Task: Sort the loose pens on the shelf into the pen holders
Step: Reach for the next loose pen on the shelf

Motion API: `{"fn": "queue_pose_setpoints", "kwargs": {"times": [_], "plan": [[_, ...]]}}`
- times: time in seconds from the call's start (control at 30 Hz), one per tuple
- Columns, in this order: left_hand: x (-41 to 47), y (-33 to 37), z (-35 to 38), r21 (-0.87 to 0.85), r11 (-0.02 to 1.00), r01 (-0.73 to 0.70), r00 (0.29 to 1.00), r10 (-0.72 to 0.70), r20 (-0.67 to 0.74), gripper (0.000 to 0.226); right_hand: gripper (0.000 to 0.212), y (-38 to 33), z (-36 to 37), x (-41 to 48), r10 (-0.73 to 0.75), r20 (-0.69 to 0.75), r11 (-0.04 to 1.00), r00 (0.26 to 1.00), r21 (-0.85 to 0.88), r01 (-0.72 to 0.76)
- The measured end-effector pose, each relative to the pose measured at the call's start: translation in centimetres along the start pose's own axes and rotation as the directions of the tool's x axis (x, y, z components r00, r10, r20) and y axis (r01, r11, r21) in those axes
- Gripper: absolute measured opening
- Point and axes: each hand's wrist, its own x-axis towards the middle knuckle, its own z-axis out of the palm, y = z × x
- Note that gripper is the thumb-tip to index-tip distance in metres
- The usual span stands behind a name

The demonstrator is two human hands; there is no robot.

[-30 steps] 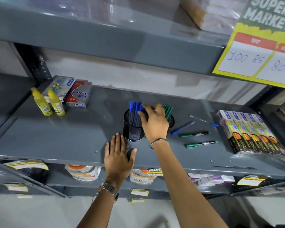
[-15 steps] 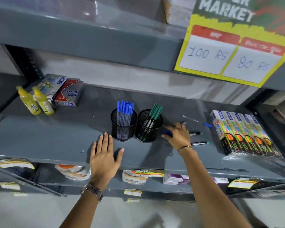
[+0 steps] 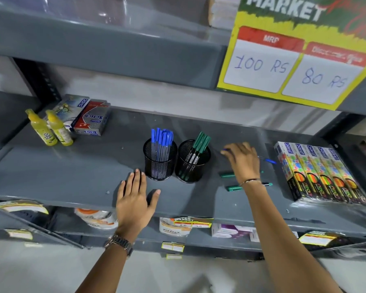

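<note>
On the grey shelf (image 3: 61, 172) two black mesh holders stand side by side near the middle. The left holder (image 3: 160, 160) is full of blue pens (image 3: 162, 137), caps up. The right holder (image 3: 193, 162) carries a few green markers (image 3: 201, 141), leaning to the right.

The person's left hand (image 3: 133, 199) lies flat on the shelf's front edge, fingers spread, fingertips just short of the left holder and gripping nothing. The right hand (image 3: 243, 159) reaches over the loose pens to the right of the holders. Its fingers curl down, and a blue tip shows at the fingertips, so its grip seems to be closed on a blue pen (image 3: 225, 151), though most of that pen is hidden under the hand.

Another blue pen (image 3: 269, 160) lies behind the hand, its cap pointing toward the boxes (image 3: 319, 172) on the right. Two green markers remain loose on the shelf below the wrist: one marker (image 3: 227, 175) partly under the hand, the second (image 3: 235, 188) nearer the front edge, crossed by the wrist.

At the far left stand two yellow bottles (image 3: 49, 127), with flat packs (image 3: 91, 119) behind them. A price sign (image 3: 294, 68) hangs from the shelf above, reading 100 RS and 80 RS.
</note>
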Motion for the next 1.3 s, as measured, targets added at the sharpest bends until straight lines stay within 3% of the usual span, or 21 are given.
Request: {"fn": "queue_pose_setpoints", "kwargs": {"times": [0.1, 0.17, 0.23, 0.3, 0.4, 0.57, 0.67, 0.77, 0.93, 1.1, 1.23, 1.3], "plan": [[0.0, -0.1, 0.0, -0.014, 1.0, 0.006, 1.0, -0.006, 0.015, 0.071, 0.025, -0.9, -2.1, 1.7, 0.126, -0.242, 0.989, 0.962, 0.103, -0.103], [0.0, -0.2, 0.0, -0.014, 1.0, -0.001, 1.0, 0.001, 0.022, 0.072, 0.017, -3.0, -3.9, 3.0, 0.256, -0.401, 0.946, 0.879, 0.293, -0.142], [0.0, -0.2, -0.1, -0.023, 1.0, -0.002, 1.0, 0.003, 0.03, 0.074, 0.014, -6.2, -5.5, 4.3, 0.374, -0.494, 0.86, 0.785, 0.501, -0.094], [0.0, -0.3, -0.1, -0.052, 0.999, 0.005, 0.999, -0.003, 0.032, 0.076, 0.014, -9.6, -6.2, 5.4, 0.423, -0.53, 0.799, 0.734, 0.601, -0.026], [0.1, -0.3, -0.2, -0.067, 0.998, 0.001, 0.999, 0.002, 0.041, 0.076, 0.017, -14.5, -5.7, 6.1, 0.369, -0.489, 0.787, 0.79, 0.616, 0.014], [-0.1, -0.2, -0.3, -0.096, 0.995, -0.011, 0.999, 0.014, 0.034, 0.072, 0.013, -18.4, -1.6, 4.5, 0.241, -0.218, 0.814, 0.946, 0.576, -0.074], [-0.1, -0.3, -0.4, -0.109, 0.994, -0.016, 0.999, 0.02, 0.04, 0.071, 0.015, -18.5, 0.9, 3.5, 0.225, -0.042, 0.845, 0.974, 0.506, -0.173], [0.0, -0.4, -0.3, -0.112, 0.993, -0.019, 0.999, 0.023, 0.032, 0.071, 0.016, -18.5, 2.4, 3.0, 0.157, -0.038, 0.916, 0.987, 0.378, -0.132], [0.0, -0.4, -0.3, -0.125, 0.992, -0.019, 0.999, 0.023, 0.031, 0.07, 0.021, -18.0, 3.3, 2.7, 0.164, -0.082, 0.974, 0.983, 0.169, -0.149], [0.1, -0.6, -0.1, -0.126, 0.992, -0.015, 1.0, 0.017, 0.014, 0.072, 0.023, -16.4, 2.8, 2.3, 0.191, -0.104, 0.953, 0.976, 0.259, -0.159], [0.1, -0.3, 0.1, -0.056, 0.998, -0.019, 0.999, 0.021, 0.025, 0.072, 0.029, -9.7, 1.4, 2.3, 0.377, -0.209, 0.918, 0.902, 0.211, -0.335], [0.1, -0.4, 0.3, -0.031, 0.999, -0.021, 1.0, 0.022, 0.012, 0.07, 0.032, -5.5, 1.2, 1.9, 0.487, -0.183, 0.872, 0.854, 0.167, -0.461]]}}
